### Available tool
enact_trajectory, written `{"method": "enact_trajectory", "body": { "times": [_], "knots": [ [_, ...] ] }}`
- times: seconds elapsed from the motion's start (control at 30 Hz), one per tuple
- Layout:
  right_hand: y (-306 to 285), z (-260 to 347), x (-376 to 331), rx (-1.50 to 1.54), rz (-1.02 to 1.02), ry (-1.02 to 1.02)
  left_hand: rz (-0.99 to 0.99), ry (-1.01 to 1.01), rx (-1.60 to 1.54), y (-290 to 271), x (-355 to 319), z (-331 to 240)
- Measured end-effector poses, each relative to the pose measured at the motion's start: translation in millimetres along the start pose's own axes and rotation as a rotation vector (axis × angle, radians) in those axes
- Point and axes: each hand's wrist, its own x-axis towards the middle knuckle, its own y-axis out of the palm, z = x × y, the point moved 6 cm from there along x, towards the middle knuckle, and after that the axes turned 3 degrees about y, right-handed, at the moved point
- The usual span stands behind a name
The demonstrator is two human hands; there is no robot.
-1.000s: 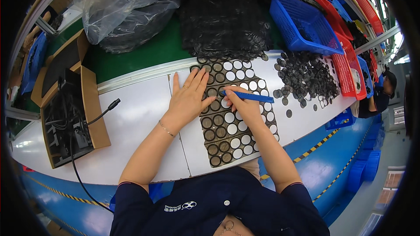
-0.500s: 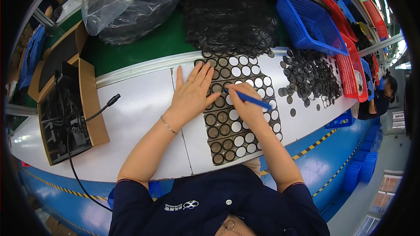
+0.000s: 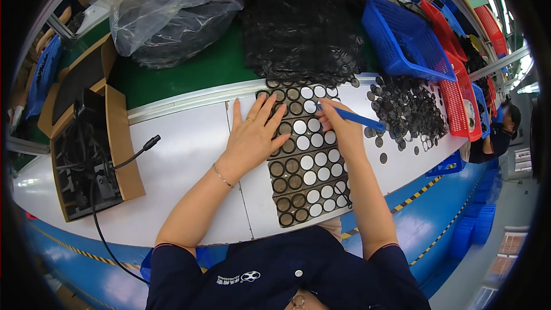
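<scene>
My left hand (image 3: 251, 131) lies flat with its fingers spread over the left edge of a dark sheet (image 3: 294, 167) of black rings in rows. The rings at the sheet's left have brownish centres, while those farther right carry white discs (image 3: 310, 178). My right hand (image 3: 343, 127) is closed round a slim blue pen-like tool (image 3: 359, 119). The tool's tip is by a white disc in the upper rows, and its other end points right. Whether the tip touches the disc cannot be made out. My right forearm passes over the sheet's right edge.
Loose dark discs (image 3: 404, 106) lie heaped at right, beside blue (image 3: 402, 34) and red baskets (image 3: 459, 95). Black ring sheets (image 3: 301, 31) are piled behind, next to a clear plastic bag (image 3: 178, 11). A cardboard box (image 3: 117, 132) with cables stands left. A co-worker (image 3: 502, 126) is at far right.
My right hand has moved right and slightly up with the blue tool. The ring sheet's visible right edge ends farther left. My left hand stays spread on the sheet.
</scene>
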Motion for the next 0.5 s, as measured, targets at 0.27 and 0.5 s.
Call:
{"method": "enact_trajectory", "body": {
  "times": [0.27, 0.5],
  "knots": [
    [40, -11, 3, -0.140, 0.146, 0.062, -0.036, 0.012, -0.001, -1, -1, -2],
    [40, -15, 5, -0.174, 0.144, 0.063, -0.034, 0.007, -0.007, -1, 0, -2]
  ]
}}
